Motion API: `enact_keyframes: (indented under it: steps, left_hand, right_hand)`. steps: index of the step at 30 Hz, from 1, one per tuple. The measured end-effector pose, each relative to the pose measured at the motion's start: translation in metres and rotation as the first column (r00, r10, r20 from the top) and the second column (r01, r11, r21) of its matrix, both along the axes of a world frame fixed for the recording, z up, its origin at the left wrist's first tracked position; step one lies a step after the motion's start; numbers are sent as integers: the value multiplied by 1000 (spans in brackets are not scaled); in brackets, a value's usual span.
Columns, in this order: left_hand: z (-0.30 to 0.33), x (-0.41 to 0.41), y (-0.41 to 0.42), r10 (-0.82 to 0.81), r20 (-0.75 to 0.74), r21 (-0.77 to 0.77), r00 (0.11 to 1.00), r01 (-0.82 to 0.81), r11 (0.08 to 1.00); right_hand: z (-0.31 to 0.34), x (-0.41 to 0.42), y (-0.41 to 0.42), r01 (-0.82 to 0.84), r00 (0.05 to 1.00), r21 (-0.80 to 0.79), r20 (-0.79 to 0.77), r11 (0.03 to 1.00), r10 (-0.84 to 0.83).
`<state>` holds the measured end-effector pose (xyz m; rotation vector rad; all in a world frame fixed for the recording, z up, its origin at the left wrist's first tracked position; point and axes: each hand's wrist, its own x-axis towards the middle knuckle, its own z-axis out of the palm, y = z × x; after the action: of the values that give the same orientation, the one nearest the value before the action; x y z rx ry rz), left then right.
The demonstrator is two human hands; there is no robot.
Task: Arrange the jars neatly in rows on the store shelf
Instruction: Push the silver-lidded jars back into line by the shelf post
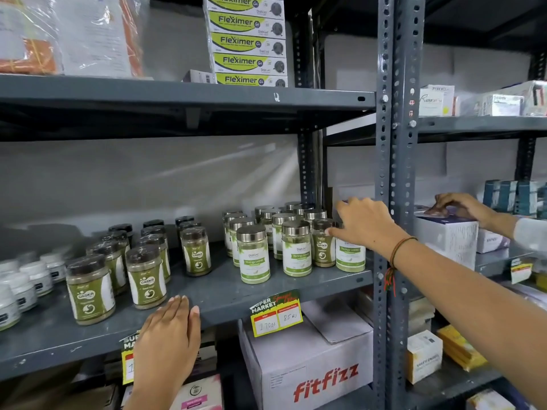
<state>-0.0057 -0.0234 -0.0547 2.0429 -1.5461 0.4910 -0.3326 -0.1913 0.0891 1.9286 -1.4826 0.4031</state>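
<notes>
The grey shelf (213, 294) carries two groups of jars. Dark-lidded Gaska jars (145, 276) of green powder stand in rows at the left and middle. Silver-lidded Moringa jars (254, 253) stand in rows at the right. One dark-lidded Gaska jar (323, 247) stands among the Moringa jars. My right hand (367, 226) reaches in from the right with spread fingers. Its thumb tip touches that stray jar's lid, and its palm hides the lid of the rightmost Moringa jar (350, 255). My left hand (168, 335) lies flat on the shelf's front edge, holding nothing.
Small white tubs (26, 282) fill the shelf's far left. A perforated steel upright (393, 173) stands just right of the jars. Another person's hand (461, 208) rests on a white box on the neighbouring shelf. Fleximer boxes (248, 42) are stacked above, and a fitfizz carton (310, 368) sits below.
</notes>
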Motion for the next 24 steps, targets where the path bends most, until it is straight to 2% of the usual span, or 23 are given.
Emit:
enact_keyframes:
  steps: [3,6,9,14,19,24]
  left_hand:
    - [0,0,-1,-2,0,0,1000,2,1000]
    - [0,1,-1,2,-5,0,1000,-2,1000]
    - [1,1,-1,2,-4,-11,1000,-2,1000]
    - [3,0,-2,0,-5,-12,1000,0,1000]
    - [3,0,-2,0,3,0,1000,0,1000]
    - [1,0,-1,3,7,-5,1000,-3,1000]
  right_hand:
    - [11,13,-3,-78,997,-91,-7,993,78]
    - [14,20,-16,-179,981,109,91,978,170]
    - [11,23,-34,-158,987,333,90,930,136]
    - [4,23,-59,-99,995,492,62,865,78]
    - [6,22,-62,-193,979,467,155,863,135]
    - [19,23,-52,-230,965,349,204,908,166]
